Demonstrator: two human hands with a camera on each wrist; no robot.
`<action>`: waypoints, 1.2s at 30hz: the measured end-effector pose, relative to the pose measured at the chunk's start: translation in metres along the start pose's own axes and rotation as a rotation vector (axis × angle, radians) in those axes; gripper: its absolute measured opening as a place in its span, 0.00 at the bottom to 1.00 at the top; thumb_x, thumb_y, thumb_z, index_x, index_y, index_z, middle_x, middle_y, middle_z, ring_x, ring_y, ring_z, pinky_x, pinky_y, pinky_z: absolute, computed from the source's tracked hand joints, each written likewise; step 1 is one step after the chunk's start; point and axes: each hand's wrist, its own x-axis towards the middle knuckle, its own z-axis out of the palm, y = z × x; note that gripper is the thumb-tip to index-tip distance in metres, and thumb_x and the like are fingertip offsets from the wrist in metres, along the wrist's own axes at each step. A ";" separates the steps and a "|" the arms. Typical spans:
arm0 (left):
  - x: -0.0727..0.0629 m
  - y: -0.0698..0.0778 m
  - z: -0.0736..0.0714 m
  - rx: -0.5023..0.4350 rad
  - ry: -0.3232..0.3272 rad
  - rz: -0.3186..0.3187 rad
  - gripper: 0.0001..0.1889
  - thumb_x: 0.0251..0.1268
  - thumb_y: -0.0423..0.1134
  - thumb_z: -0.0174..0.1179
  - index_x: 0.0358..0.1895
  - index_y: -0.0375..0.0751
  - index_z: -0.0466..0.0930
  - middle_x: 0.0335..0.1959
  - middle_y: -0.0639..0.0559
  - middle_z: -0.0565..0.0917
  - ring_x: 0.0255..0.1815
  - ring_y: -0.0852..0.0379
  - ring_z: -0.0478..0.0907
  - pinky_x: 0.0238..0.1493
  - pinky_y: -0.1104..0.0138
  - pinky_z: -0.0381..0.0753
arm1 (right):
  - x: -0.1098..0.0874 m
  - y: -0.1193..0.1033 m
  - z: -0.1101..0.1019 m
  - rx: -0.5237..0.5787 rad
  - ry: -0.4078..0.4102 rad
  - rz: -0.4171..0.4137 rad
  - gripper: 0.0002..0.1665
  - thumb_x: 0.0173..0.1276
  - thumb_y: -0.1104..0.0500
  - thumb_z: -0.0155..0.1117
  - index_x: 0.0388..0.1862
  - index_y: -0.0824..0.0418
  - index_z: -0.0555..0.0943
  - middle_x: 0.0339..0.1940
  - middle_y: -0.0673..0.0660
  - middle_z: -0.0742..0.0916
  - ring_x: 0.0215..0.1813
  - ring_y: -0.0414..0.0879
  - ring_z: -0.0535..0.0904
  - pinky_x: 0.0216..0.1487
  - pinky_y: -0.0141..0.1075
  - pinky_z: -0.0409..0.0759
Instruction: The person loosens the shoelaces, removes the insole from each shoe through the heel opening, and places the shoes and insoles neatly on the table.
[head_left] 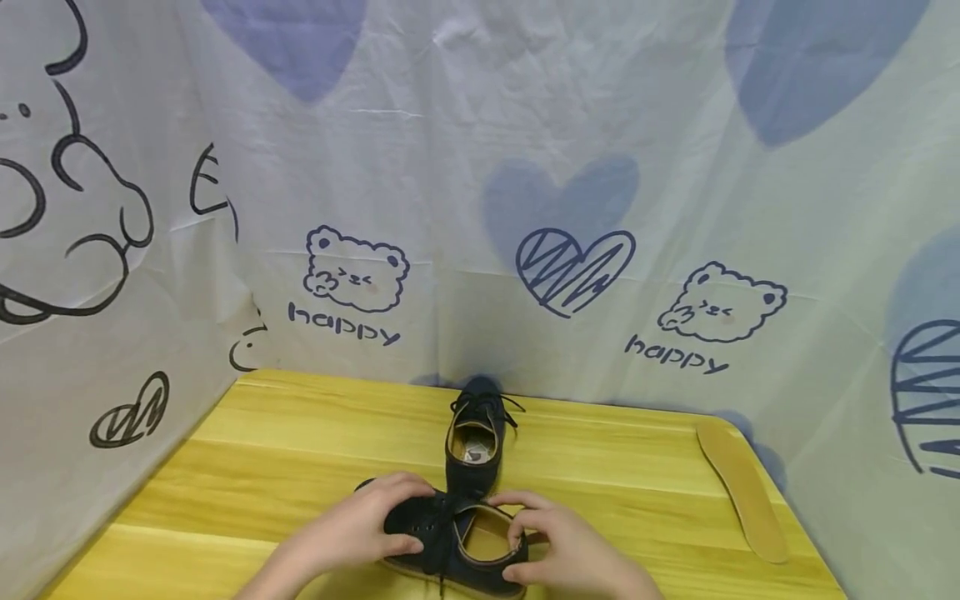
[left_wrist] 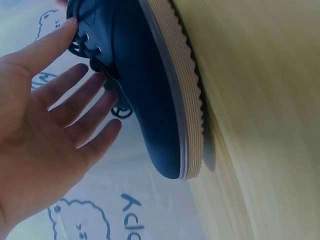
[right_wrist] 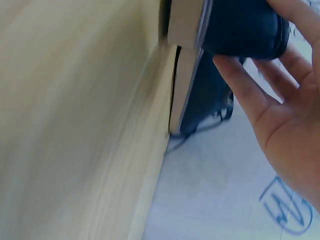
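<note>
A dark navy lace-up shoe (head_left: 480, 575) lies crosswise at the front of the wooden table, toe to the left, its tan lining showing in the opening. My left hand (head_left: 367, 521) is over its laced front; in the left wrist view the thumb (left_wrist: 55, 42) touches the eyelets and the other fingers spread loosely behind. At the heel, my right hand (head_left: 566, 542) grips the collar, thumb outside and a fingertip at the opening's rim. Behind stands the matching shoe (head_left: 472, 475), toe toward the back curtain, laces trailing to the right. Its heel adjoins the front shoe.
A tan, curved insole-shaped piece (head_left: 742, 492) lies along the right side of the yellow wood-grain table (head_left: 315, 442). White curtains (head_left: 465, 333) printed with hearts, bears and "happy" hang close behind the table and down both sides.
</note>
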 end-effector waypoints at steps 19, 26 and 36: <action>0.048 0.015 0.024 0.033 -0.079 0.067 0.36 0.49 0.48 0.83 0.65 0.53 0.81 0.64 0.55 0.79 0.67 0.49 0.75 0.67 0.51 0.75 | -0.027 0.030 -0.044 0.121 -0.038 -0.001 0.10 0.68 0.52 0.75 0.45 0.50 0.85 0.70 0.53 0.82 0.70 0.49 0.76 0.59 0.44 0.82; 0.046 0.015 0.026 0.027 -0.066 0.054 0.36 0.48 0.47 0.83 0.64 0.53 0.81 0.63 0.55 0.80 0.66 0.48 0.75 0.66 0.50 0.75 | -0.009 0.020 -0.037 0.208 0.195 -0.024 0.16 0.76 0.58 0.67 0.60 0.52 0.83 0.61 0.57 0.86 0.58 0.45 0.84 0.56 0.42 0.84; 0.045 0.014 0.029 0.001 -0.063 0.042 0.36 0.47 0.48 0.84 0.64 0.56 0.82 0.63 0.56 0.80 0.65 0.49 0.75 0.65 0.49 0.75 | 0.020 0.012 -0.018 0.148 0.267 -0.028 0.13 0.75 0.57 0.68 0.55 0.57 0.85 0.54 0.51 0.88 0.56 0.51 0.84 0.58 0.49 0.83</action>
